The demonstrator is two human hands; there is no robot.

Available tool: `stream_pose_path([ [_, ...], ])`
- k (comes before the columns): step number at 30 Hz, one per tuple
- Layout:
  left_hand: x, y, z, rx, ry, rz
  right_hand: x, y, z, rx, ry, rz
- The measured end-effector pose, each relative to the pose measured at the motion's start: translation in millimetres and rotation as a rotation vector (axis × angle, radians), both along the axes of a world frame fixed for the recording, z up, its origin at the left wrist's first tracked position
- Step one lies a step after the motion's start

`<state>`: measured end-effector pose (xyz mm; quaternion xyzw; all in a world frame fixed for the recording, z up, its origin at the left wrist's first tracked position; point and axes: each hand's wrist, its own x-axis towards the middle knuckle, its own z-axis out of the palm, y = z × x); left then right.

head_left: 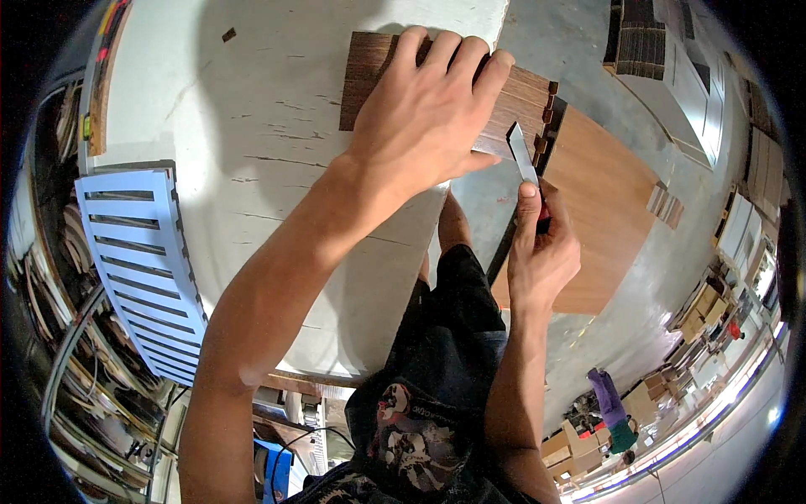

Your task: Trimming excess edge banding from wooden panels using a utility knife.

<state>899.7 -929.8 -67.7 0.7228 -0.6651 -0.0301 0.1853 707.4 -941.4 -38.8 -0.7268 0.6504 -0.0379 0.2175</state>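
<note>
My left hand (428, 101) lies across a dark brown wood-grain board (359, 80). Its fingers reach over the far edge and the thumb sits along the near edge, so the board is gripped between them. Small notched tabs (550, 101) line the board's right end, which juts past the table's edge. In my right hand (541, 252) is a utility knife (522, 155) with a broad steel blade and a partly hidden red handle. The blade points up and away, beside the board's right end. Whether it touches the board I cannot tell.
The board rests on a worn white table (277, 193). A pale blue slatted panel (138, 252) stands at the table's left. To the right is a large light-brown panel (596, 218), low by the floor. Stacked boards (642, 46) lie far right; a person (613, 412) is in the distance.
</note>
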Motion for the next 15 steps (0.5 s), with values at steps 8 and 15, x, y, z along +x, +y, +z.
stream_pose_path([
  [8, -1, -1, -1, 0.004, 0.012, 0.006, 9, -10, -1, -0.02, -0.025, -0.023],
  [15, 0, 0, -3, -0.006, 0.018, 0.015, 16, -14, 0, -0.022, 0.006, -0.033],
])
